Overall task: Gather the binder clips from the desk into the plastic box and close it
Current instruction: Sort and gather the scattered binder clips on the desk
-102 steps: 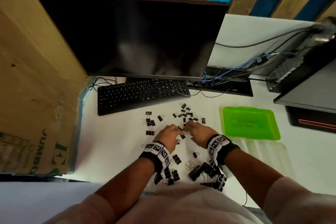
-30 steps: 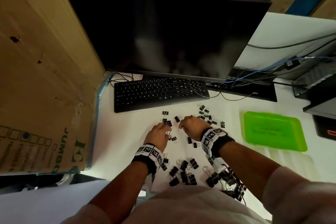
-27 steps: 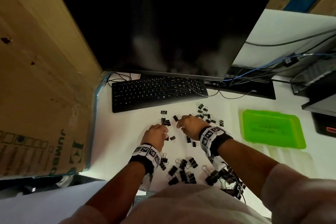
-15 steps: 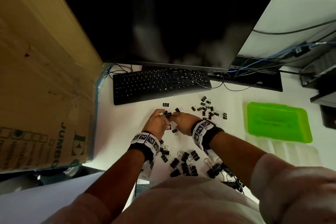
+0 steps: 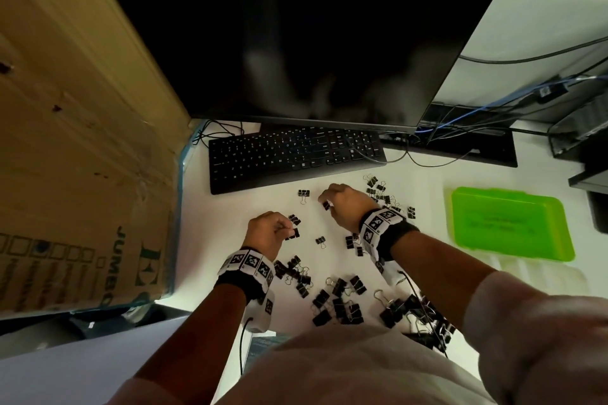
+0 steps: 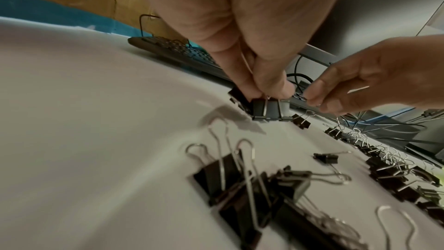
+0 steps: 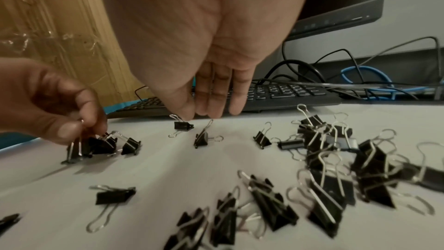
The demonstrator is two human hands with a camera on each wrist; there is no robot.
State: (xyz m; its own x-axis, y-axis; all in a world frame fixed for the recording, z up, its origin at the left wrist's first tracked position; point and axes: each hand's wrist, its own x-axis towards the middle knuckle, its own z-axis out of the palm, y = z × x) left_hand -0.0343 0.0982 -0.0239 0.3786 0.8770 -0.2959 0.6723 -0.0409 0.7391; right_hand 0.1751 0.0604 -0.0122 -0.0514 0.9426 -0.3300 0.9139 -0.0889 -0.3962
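Many small black binder clips lie scattered on the white desk, with heaps at the front edge and to the right of my right hand. My left hand pinches a few clips by their wire handles, low over the desk. My right hand, fingers pointing down, pinches the handle of one small clip near the keyboard. One clip lies alone to its left. The plastic box lies open at the right: green half, clear half.
A black keyboard and a dark monitor stand behind the clips. A big cardboard box walls the left side. Cables and black equipment fill the back right.
Half a second ago both hands were together over one spot. They have parted: the left drew back toward me with clips, while the right stays by the keyboard.
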